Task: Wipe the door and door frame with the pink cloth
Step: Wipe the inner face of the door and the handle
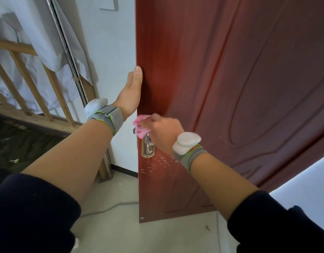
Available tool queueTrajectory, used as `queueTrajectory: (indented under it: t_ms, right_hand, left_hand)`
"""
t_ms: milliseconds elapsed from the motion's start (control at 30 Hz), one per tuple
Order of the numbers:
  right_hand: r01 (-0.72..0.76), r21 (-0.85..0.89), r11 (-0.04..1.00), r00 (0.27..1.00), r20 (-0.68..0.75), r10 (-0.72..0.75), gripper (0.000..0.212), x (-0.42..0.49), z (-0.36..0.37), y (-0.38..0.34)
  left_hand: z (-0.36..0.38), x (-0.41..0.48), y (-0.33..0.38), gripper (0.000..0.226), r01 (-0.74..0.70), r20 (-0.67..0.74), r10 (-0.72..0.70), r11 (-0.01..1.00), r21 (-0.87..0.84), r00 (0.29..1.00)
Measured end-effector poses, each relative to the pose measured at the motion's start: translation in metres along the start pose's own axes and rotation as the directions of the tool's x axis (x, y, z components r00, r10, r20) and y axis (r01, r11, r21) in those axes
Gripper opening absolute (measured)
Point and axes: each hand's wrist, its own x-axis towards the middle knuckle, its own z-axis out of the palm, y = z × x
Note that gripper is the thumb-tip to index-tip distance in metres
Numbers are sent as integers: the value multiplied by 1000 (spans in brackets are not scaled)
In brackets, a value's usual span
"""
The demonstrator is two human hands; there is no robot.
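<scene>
White wall [113,70] behind, pale floor [166,238] below, and the dark red door [221,88] stands open edge-on to us. Left hand [132,95] is clamped on that free edge: thumb flat on the near face, fingers round the far side and out of sight. Just below that grip, the right hand [165,134] has its fingers curled tight round the bunched pink cloth [141,126], which pokes out ahead of the knuckles, blurred, right against the door's edge. Directly under the cloth sits the shiny metal handle plate [148,148], with pale specks [161,163] on the panel beneath it. Well off to the left of both grips, a wooden railing [20,79] draped with a white sheet [29,33].
</scene>
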Motion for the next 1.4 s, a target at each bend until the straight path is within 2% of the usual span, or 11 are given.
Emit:
queueTrajectory:
  t_ms: [100,233,400,500,600,700,833,967,1133,1300,1400]
  right_hand:
    - [90,-62,994,964,255,-71,23,1,6,-6]
    - [25,100,995,998,-60,-20,25,3,-9,5]
    - [-113,-3,994,956,272,109,20,-17,-5,22]
    - [-288,-152,945,928,200,315,23,-16,-21,40]
    - [-247,67,967,965,111,239,20,-25,-18,35]
    - [-207,193,959,960,231,161,29,-37,-3,22]
    - [-300,-101,948,909,272,317,23,-48,-20,62]
    - [-302,25,953,952,-44,303,25,-62,-52,101]
    - [-205,101,973,851,-472,229,40,-46,-53,119]
    - [-160,-18,987,869,-477,132,43,-47,-12,128]
    - [-63,-95,993,971,-235,39,43,-69,17,133]
  left_hand:
    - [0,-2,0,64,-6,7,6,1000,0,1000]
    - [0,-4,1,63,-2,3,2,1000,-19,1000]
    - [1,-4,2,62,9,-13,-9,1000,-16,1000]
    - [2,-3,1,64,10,-29,-10,1000,-6,1000]
    - [4,-2,1,65,12,-42,-12,1000,1,999]
    - [5,-3,2,63,3,-87,-4,1000,-12,996]
    - [13,-11,5,58,-8,-142,1,999,-52,990]
    - [23,-33,-16,56,82,-129,-80,997,9,988]
    - [37,-42,-27,55,159,-169,-159,987,-15,973]
    - [38,-40,-27,56,158,-182,-160,987,-25,970]
    - [39,-40,-26,57,168,-197,-167,986,-14,966]
